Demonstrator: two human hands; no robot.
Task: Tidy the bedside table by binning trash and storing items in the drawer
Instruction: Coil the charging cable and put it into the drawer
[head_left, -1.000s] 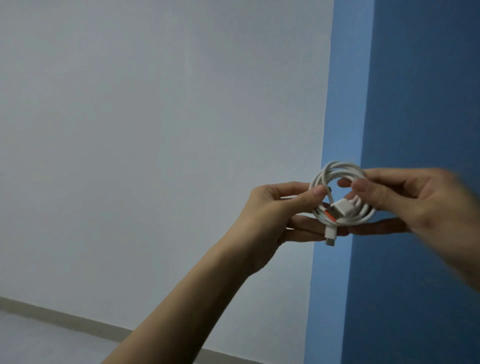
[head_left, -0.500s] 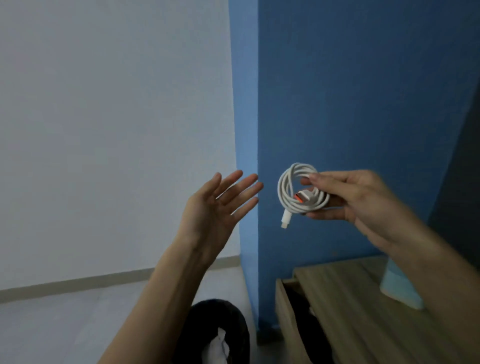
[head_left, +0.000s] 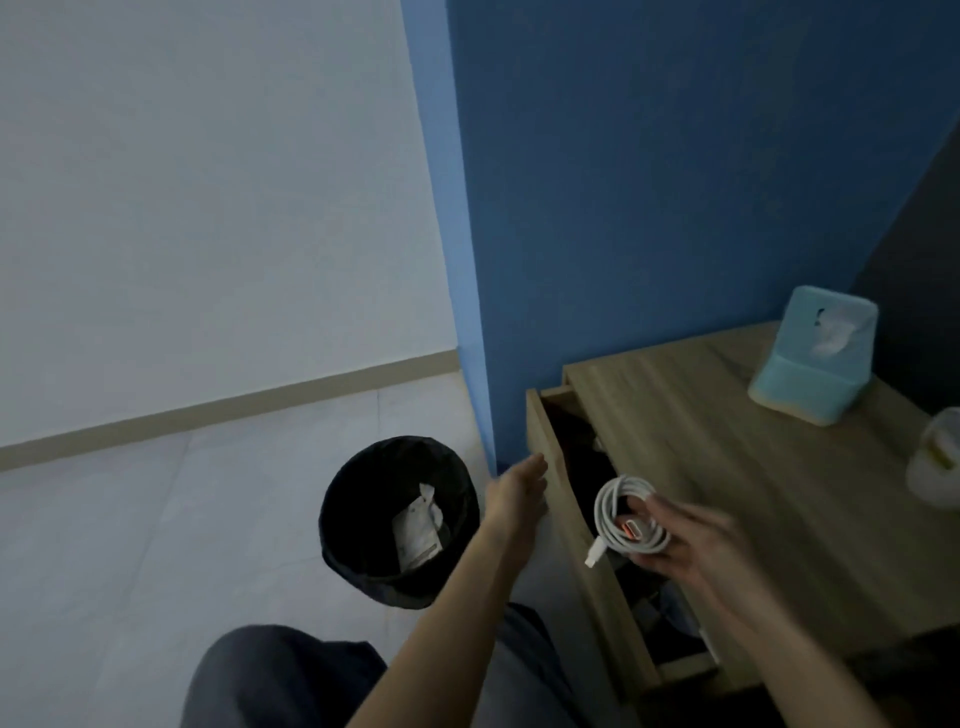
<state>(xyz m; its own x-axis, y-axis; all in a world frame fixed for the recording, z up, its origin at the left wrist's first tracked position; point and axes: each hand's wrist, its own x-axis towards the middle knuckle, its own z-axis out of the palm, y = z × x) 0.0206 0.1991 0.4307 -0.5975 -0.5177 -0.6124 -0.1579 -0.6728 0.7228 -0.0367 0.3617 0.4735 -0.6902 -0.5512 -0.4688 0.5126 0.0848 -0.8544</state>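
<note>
Closest to me are my dark trouser legs (head_left: 280, 675), and both forearms run up out of the bottom of the frame. My right hand (head_left: 691, 540), smeared by motion blur, has its fingers curled round a coiled white cable (head_left: 631, 514). The coil hangs over the open drawer (head_left: 550, 467), with an orange-lined plug tucked into its middle and a white plug dangling below. My left hand (head_left: 517, 491) is flat, fingers straight, its tips right at the drawer's front panel, though I cannot tell if they touch it. The drawer's inside is dark, and my right forearm covers its near end, so I cannot make out the contents. Left of the drawer, on the pale floor (head_left: 156, 519), stands a black bin (head_left: 353, 519) with white paper scraps (head_left: 418, 530) in it. The wooden counter (head_left: 727, 467) stretches away to the right, carrying a light blue tissue box (head_left: 810, 364) near its far corner and a translucent cup (head_left: 940, 457) cut off by the right edge. Behind it rises a blue wall (head_left: 675, 182), and a white wall (head_left: 208, 182) with a beige skirting (head_left: 234, 405) lies further left.
</note>
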